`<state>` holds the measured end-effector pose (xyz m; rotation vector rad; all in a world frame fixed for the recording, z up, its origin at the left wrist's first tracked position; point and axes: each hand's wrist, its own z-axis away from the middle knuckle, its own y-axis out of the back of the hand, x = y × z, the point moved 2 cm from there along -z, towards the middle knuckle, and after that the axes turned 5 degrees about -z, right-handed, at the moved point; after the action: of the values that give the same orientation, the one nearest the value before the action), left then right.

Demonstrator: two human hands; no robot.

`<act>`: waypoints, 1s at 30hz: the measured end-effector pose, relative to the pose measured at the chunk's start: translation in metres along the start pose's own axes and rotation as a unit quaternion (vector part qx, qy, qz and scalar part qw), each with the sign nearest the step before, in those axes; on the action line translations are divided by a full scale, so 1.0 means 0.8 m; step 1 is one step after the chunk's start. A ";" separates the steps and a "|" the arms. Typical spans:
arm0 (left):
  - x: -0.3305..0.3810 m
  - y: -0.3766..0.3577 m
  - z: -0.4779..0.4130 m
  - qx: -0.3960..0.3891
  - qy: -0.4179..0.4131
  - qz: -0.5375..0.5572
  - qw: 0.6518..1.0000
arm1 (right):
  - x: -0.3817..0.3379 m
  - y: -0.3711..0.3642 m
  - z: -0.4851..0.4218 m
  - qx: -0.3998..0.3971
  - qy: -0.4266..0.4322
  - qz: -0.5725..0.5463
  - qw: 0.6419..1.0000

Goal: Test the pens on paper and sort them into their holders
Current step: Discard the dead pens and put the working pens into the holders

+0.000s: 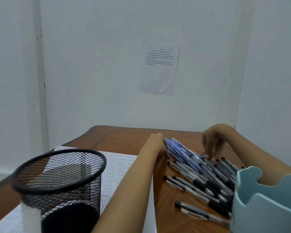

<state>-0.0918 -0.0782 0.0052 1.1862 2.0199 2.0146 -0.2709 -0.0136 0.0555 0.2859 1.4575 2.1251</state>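
Head view down onto a loose heap of pens right of centre on a brown wooden table: blue-barrelled pens at the far end, black-and-grey pens spilling nearer, long axes mostly running far-left to near-right, a few strays apart along the near-left edge. Left hand set against the far-left side of the blue-barrelled pens, back toward the camera, fingers hidden, so grip impossible to tell. Right hand arched over the middle of the heap, fingertips down at the blue-black boundary; pinching or merely touching, unclear through blur. Both hands right at the heap, the right one nearer the black-and-grey pens. Probably choosing the next pen for a test. Test paper, covered in rows of handwritten "test", just left of the heap and under the left forearm: a short carry leftward. Black mesh holder near left, in front of the paper; pale blue plastic holder near right, just beside the heap, hiding part of the right forearm. Behind, a pale wall with a printed sheet stuck up.
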 end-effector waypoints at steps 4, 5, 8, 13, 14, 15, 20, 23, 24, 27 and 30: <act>0.010 -0.002 0.004 -0.007 -0.025 0.019 0.999 | 0.001 -0.007 -0.021 0.073 0.042 -0.146 0.986; 0.012 -0.003 0.005 -0.019 -0.026 0.016 0.999 | 0.001 -0.006 -0.025 0.096 0.057 -0.179 0.977; 0.019 -0.007 0.007 -0.063 -0.014 -0.008 0.998 | 0.002 -0.001 -0.019 0.097 0.072 -0.183 0.976; 0.025 -0.011 0.013 -0.065 -0.010 -0.019 0.998 | -0.002 -0.009 -0.004 -0.012 0.048 -0.118 0.992; 0.025 -0.011 0.013 -0.059 -0.006 -0.021 0.998 | -0.004 -0.012 -0.005 -0.010 0.059 -0.128 0.990; 0.025 -0.012 0.013 -0.053 -0.003 -0.021 0.998 | -0.006 -0.014 -0.007 -0.002 0.074 -0.147 0.986; 0.022 -0.013 0.012 -0.031 -0.003 -0.020 0.999 | -0.021 -0.016 -0.011 0.018 0.111 -0.239 0.964; 0.020 -0.012 0.009 -0.032 0.010 -0.006 0.999 | -0.025 -0.009 -0.003 0.015 0.109 -0.199 0.974; 0.018 -0.012 0.007 -0.033 0.015 0.003 0.999 | -0.026 -0.007 -0.001 0.020 0.111 -0.180 0.977; 0.018 -0.007 0.008 -0.019 0.014 0.031 0.999 | -0.037 -0.010 0.004 0.008 0.115 -0.131 0.985; 0.019 -0.004 0.010 -0.018 0.025 0.035 0.999 | -0.048 -0.018 0.009 -0.004 0.105 -0.093 0.990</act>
<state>-0.1000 -0.0628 0.0086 1.2288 1.9828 2.1249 -0.2311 -0.0252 0.0497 -0.0776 1.5264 2.0579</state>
